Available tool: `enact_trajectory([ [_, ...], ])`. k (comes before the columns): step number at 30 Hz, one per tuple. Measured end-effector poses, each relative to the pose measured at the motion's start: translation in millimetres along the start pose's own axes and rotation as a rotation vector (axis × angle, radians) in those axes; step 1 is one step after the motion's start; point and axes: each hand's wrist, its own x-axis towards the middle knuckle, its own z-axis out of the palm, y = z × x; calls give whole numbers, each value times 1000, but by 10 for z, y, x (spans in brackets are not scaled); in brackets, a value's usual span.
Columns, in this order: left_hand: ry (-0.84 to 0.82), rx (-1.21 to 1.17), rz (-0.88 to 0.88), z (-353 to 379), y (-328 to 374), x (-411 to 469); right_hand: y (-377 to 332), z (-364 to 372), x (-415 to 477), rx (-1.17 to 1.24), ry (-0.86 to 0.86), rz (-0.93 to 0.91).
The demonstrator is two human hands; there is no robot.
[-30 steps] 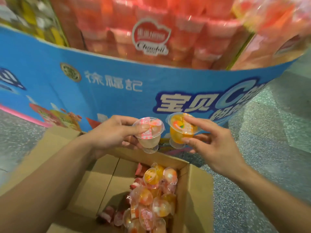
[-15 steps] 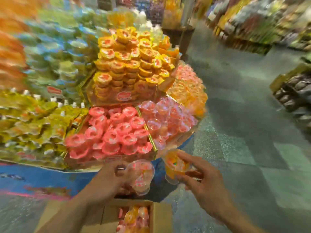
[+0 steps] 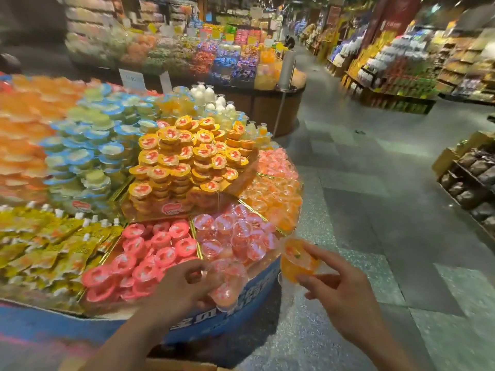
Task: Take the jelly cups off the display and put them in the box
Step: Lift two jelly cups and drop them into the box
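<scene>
Supermarket aisle, grey speckled floor (image 3: 361, 210) running off to the right between stocked shelves (image 3: 401, 76), the far goods blurred. At left, a round display (image 3: 40, 324) with a blue printed skirt, split into wedge compartments. In the nearest wedges, from left to right: pink-lidded cups (image 3: 150, 253), clear cups of pinkish jelly (image 3: 235, 234), orange cups (image 3: 276, 199) at the right edge. Behind those, a raised stack of yellow-lidded cups (image 3: 187, 156). Further left, blue-lidded cups (image 3: 88, 153) and yellow spouted pouches (image 3: 45, 247).

Low in front of the display, the left hand (image 3: 184, 293), fingers (image 3: 199, 266) curled round a clear jelly cup (image 3: 227, 285) with pinkish filling. Cup tilted, held at the display's front rim, just beside the wedge of like cups. Touching the rim or not: too blurred to tell.

To the right, the right hand (image 3: 345, 298), fingers (image 3: 313, 250) pinching an orange jelly cup (image 3: 297, 261), forefinger across the lid, thumb under the side. Cup held just beside the display's right edge, over the floor, apart from the clear one.

At the very bottom edge, only a thin strip of the cardboard box (image 3: 182, 366), under the left forearm, contents out of view. Both held cups up near the display rim, neither in the box.
</scene>
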Motion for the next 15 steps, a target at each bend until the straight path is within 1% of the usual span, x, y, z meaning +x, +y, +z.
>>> enact_trajectory([
  [5, 105, -42, -13, 727, 328, 70, 151, -822, 537, -7, -101, 35],
  [8, 133, -53, -24, 1038, 549, 96, 141, -1175, 813, -29, -157, 28],
  [11, 160, -44, -12, 1261, 811, 189, 117, -1379, 1054, -58, -200, -6],
  [15, 190, -23, 51, 1393, 1131, 439, 110, -1476, 1385, -116, -229, -79],
])
